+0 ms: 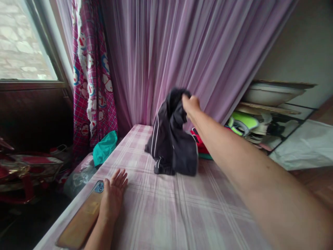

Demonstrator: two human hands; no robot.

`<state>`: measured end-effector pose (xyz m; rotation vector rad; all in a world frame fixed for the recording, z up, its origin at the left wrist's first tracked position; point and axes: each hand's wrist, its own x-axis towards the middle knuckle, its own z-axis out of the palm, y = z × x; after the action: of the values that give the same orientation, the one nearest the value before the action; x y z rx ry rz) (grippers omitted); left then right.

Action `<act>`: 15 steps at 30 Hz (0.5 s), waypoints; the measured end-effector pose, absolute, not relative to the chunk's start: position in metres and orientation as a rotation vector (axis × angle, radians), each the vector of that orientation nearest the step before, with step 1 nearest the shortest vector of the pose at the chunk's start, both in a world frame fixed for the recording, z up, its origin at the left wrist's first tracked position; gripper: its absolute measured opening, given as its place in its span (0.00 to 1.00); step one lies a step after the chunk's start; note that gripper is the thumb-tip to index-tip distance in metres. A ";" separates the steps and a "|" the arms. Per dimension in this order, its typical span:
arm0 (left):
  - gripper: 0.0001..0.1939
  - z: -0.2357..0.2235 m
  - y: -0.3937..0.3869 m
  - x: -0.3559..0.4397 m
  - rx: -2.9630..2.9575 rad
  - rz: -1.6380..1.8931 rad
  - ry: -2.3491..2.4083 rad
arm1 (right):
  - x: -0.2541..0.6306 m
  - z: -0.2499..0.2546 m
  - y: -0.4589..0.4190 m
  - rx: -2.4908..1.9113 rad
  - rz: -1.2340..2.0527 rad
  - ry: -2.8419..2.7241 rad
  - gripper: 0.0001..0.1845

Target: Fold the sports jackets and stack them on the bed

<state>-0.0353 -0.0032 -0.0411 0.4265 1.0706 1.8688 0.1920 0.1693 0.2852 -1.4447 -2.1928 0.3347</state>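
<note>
A black garment with white side stripes [171,135] hangs from my right hand [191,103], which is closed on its upper part. The kind of garment cannot be made out in its folds, and its lower end touches the checked cloth [161,211] on the table. My left hand [113,194] lies palm up on that cloth with its fingers apart, holding nothing. Right beside it, along the left edge, is a phone in a clear brownish case [80,218], back side up.
Behind the table hangs a purple curtain [145,62], with a patterned magenta cloth [91,76] to its left. Red folded fabric [201,144] lies partly behind my right arm. A rack at the right holds a basin [273,93] and shoes. A teal bag [105,148] sits beyond the left edge.
</note>
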 end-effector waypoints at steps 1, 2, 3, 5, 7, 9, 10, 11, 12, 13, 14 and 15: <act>0.35 -0.041 -0.004 -0.036 0.426 1.864 1.071 | 0.182 0.310 0.184 -1.436 0.250 -2.102 0.46; 0.35 -0.041 -0.005 -0.037 0.424 1.861 1.069 | 0.173 0.329 0.196 -1.424 0.130 -1.989 0.46; 0.35 -0.041 -0.005 -0.037 0.417 1.861 1.065 | 0.167 0.340 0.205 -1.404 -0.003 -1.868 0.41; 0.35 -0.040 -0.005 -0.037 0.388 1.867 1.056 | 0.160 0.330 0.214 -1.387 -0.174 -1.755 0.31; 0.35 -0.039 -0.005 -0.036 0.351 1.872 1.045 | 0.158 0.285 0.213 -1.466 -0.137 -1.886 0.31; 0.34 -0.038 -0.004 -0.036 0.329 1.875 1.029 | 0.159 0.219 0.207 -1.519 -0.011 -2.037 0.28; 0.34 -0.038 -0.004 -0.036 0.325 1.875 1.020 | 0.161 0.186 0.202 -1.556 0.080 -2.160 0.27; 0.34 -0.038 -0.004 -0.035 0.322 1.876 1.016 | 0.162 0.154 0.197 -1.587 0.179 -2.285 0.25; 0.34 -0.038 -0.004 -0.036 0.321 1.876 1.014 | 0.164 0.126 0.191 -1.592 0.248 -2.373 0.24; 0.34 -0.038 -0.003 -0.036 0.321 1.874 1.016 | 0.166 0.103 0.185 -1.584 0.315 -2.454 0.26; 0.34 -0.038 -0.003 -0.036 0.326 1.871 1.022 | 0.170 0.086 0.179 -1.577 0.359 -2.505 0.27; 0.33 -0.038 -0.003 -0.036 0.335 1.867 1.029 | 0.173 0.074 0.175 -1.575 0.383 -2.532 0.26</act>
<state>-0.0359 -0.0030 -0.0382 0.3351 1.0289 1.8667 0.1734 0.1747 0.0739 -1.5755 -2.5315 0.3834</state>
